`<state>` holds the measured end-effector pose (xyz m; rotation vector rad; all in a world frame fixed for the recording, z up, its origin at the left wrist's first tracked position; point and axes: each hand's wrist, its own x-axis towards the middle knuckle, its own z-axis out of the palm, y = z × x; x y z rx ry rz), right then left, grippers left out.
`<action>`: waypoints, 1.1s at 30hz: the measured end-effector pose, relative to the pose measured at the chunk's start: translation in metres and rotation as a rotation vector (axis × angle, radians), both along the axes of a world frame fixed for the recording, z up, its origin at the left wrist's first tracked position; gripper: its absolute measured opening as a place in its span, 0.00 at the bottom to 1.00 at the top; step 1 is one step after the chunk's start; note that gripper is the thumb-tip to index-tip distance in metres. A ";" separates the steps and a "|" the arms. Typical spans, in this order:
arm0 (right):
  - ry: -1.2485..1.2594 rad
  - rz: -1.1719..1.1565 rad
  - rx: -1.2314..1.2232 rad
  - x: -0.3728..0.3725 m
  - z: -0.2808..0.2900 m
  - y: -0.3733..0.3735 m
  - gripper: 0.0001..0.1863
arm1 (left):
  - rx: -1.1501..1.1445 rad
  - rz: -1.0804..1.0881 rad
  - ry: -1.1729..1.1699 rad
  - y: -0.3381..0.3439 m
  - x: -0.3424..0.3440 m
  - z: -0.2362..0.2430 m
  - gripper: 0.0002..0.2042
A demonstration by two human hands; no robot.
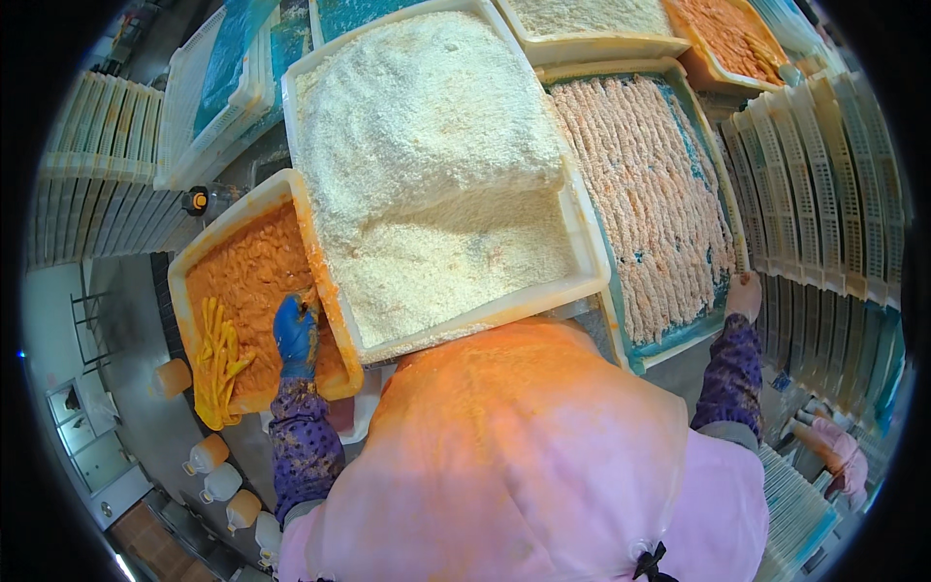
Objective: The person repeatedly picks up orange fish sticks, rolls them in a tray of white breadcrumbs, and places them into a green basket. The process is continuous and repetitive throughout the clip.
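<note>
My left hand [296,335], in a blue glove smeared with orange, is over a tub [181,301] of orange, sauce-coated meat pieces [254,257]. Its fingers are curled at the meat; what they pinch, if anything, is hidden. At the right, my bare right hand [745,295] grips the near right rim of a tray [729,194] lined with blue-green. Crumb-coated strips [645,204] lie side by side in rows across this tray. Between both hands stands a large white tub [593,254] heaped with pale crumbs [427,116], hollowed out at its near end.
Yellow gloves [220,367] hang over the left tub's near corner. Stacked white crates [815,184] rise at the right, more [102,165] at the left. Another crumb tub [601,47] and orange meat tub [732,44] stand behind. Jugs [221,482] line the floor; another person [839,456] is lower right.
</note>
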<state>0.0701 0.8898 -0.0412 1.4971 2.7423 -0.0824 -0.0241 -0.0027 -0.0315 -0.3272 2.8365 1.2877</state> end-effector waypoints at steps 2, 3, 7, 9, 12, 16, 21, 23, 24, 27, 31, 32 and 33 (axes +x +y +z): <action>-0.065 -0.017 0.014 -0.008 0.010 -0.015 0.18 | 0.093 0.086 0.042 0.008 0.010 0.012 0.11; 0.139 0.113 -0.025 -0.019 0.021 -0.035 0.18 | 0.139 0.128 0.062 0.008 0.015 0.014 0.12; 0.750 0.486 -0.526 -0.095 0.089 -0.173 0.17 | 0.402 0.152 0.026 -0.012 0.024 0.014 0.13; 0.578 0.640 -0.906 -0.128 0.137 -0.273 0.16 | 0.483 0.182 0.017 -0.008 0.019 0.023 0.13; 0.073 0.961 -1.283 -0.159 0.112 -0.364 0.20 | 0.483 0.277 -0.067 -0.007 0.014 0.026 0.14; -0.304 1.437 -0.609 -0.184 0.061 -0.439 0.26 | 0.705 0.321 0.010 -0.034 0.043 0.008 0.13; -0.749 1.467 -0.745 -0.177 0.044 -0.428 0.30 | 0.548 0.232 0.044 -0.030 0.032 0.111 0.13; -0.670 1.297 -0.958 -0.173 0.036 -0.412 0.21 | 0.491 0.153 0.001 -0.012 0.023 0.156 0.13; -0.677 1.151 -1.121 -0.177 0.034 -0.408 0.20 | 0.454 0.100 -0.030 0.001 0.016 0.180 0.13; -0.425 0.853 -1.416 -0.177 0.000 -0.387 0.15 | 0.489 -0.110 -0.115 0.049 -0.007 0.232 0.13; -0.262 0.549 -1.583 -0.188 0.016 -0.394 0.13 | 0.379 -0.517 -0.191 0.107 -0.042 0.237 0.14; -0.230 0.532 -1.578 -0.190 0.014 -0.393 0.13 | 0.203 -0.557 -0.261 0.119 -0.052 0.226 0.14; -0.168 0.476 -1.617 -0.188 0.014 -0.394 0.13 | 0.024 -0.590 -0.330 0.130 -0.061 0.210 0.14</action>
